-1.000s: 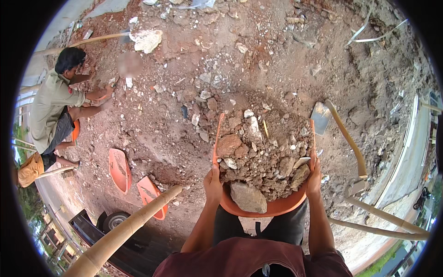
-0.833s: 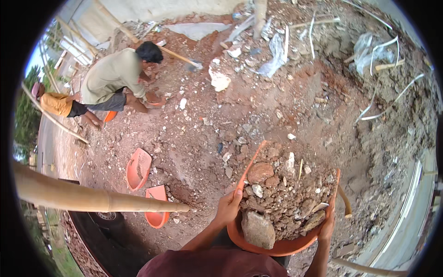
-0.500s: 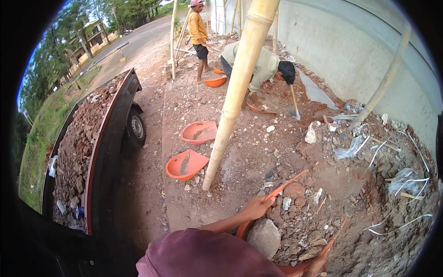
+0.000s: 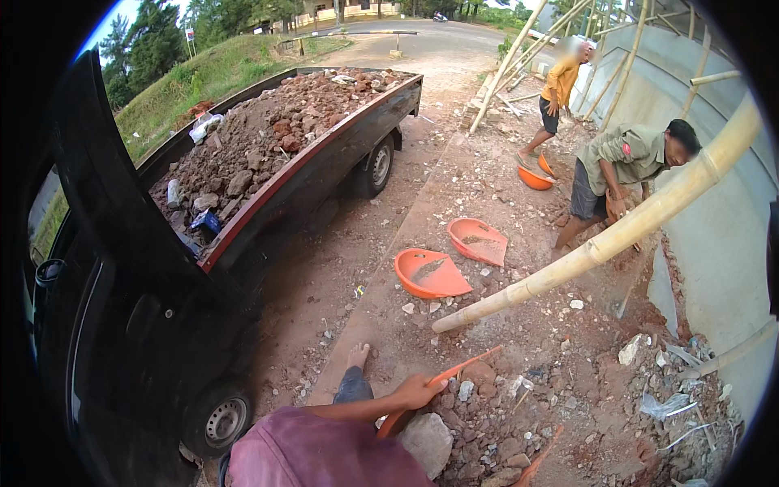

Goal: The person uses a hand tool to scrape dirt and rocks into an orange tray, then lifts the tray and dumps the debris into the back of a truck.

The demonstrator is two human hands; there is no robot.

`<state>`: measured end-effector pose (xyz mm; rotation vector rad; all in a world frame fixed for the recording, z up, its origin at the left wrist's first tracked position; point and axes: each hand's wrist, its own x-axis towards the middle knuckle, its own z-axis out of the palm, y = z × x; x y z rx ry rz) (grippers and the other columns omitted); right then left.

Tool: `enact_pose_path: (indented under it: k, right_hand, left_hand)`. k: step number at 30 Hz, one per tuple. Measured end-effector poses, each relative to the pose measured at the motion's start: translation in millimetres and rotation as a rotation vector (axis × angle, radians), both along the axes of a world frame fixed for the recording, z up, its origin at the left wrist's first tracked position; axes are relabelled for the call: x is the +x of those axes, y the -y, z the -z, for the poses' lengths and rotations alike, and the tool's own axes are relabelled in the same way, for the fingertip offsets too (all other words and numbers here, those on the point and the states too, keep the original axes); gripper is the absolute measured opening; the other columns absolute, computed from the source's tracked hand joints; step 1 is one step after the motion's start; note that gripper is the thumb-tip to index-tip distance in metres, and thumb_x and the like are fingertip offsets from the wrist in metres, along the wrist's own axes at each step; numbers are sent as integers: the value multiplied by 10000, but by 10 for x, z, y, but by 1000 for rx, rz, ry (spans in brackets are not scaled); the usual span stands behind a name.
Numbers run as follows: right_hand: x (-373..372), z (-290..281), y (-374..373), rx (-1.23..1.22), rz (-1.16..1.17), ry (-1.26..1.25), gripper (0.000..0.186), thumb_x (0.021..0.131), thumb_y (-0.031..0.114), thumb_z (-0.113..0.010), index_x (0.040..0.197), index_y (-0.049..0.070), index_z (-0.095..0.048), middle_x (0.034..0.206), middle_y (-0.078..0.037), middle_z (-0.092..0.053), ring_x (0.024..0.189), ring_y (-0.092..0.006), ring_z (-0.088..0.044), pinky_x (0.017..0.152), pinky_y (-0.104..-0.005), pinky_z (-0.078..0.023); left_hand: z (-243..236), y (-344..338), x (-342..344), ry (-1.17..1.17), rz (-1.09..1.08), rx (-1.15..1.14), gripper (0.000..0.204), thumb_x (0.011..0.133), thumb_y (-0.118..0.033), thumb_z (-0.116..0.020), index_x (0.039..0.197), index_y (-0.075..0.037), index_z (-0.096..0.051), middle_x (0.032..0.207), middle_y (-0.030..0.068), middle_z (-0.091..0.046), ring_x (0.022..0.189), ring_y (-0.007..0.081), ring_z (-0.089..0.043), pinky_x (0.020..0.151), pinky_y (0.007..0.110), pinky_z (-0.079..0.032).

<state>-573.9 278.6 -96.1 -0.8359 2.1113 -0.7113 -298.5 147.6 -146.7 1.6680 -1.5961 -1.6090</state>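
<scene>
My left hand [image 4: 417,391] is closed around the upper rim of an orange plastic scoop pan [image 4: 464,367]. Soil, broken rubble and a large grey stone [image 4: 426,444] lie in the pan, the stone close below that hand. The pan's other raised edge shows at the bottom of the picture, where it is cut off. My right hand is out of sight below the lower border. My left forearm [image 4: 357,407] reaches across from my maroon sleeve.
A black pickup [image 4: 292,195] loaded with rubble stands at left. Two more orange scoop pans [image 4: 426,274] lie ahead. A bamboo pole [image 4: 600,247] slants across the right. Beyond it, one person [image 4: 629,166] bends down; another [image 4: 560,85] stands near orange pans. A grey wall [image 4: 722,235] borders the right.
My view has swung left and up, so the pickup fills more of it. My right hand has dropped out of the picture. The bending person has risen somewhat; my left hand keeps its grip.
</scene>
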Motion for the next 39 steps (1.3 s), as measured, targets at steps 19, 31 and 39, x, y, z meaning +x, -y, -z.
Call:
enact_pose_path:
  k: [19,31,39]
  right_hand:
    - [5023,-2323,6304,-173,-870,227,393,1014,271,-448,830,-37,-607,557,-110,-530,419,-218,-543,385,-345,-487]
    - [7162,-492,6686,-199,-690,879,322,991,279,-563,1106,-11,-644,774,-149,-676,532,-152,-580,484,-280,-480]
    - [6713,-166,6136,-160,-531,992,284,1020,213,-490,1167,11,-625,860,-111,-693,603,-124,-581,577,-264,-494]
  left_hand:
    - [-1822,3129,6009,-426,-1006,-126,397,1067,-284,-394,955,36,-602,713,83,-582,531,160,-517,507,320,-451]
    - [-769,2412,8282,-748,-1408,-97,428,1079,-311,-317,1141,23,-576,819,137,-614,533,159,-491,482,262,-453]
    - [-1207,2217,7849,-581,-1465,-241,371,1051,-321,-448,1043,5,-624,685,91,-602,503,165,-534,473,289,-462]
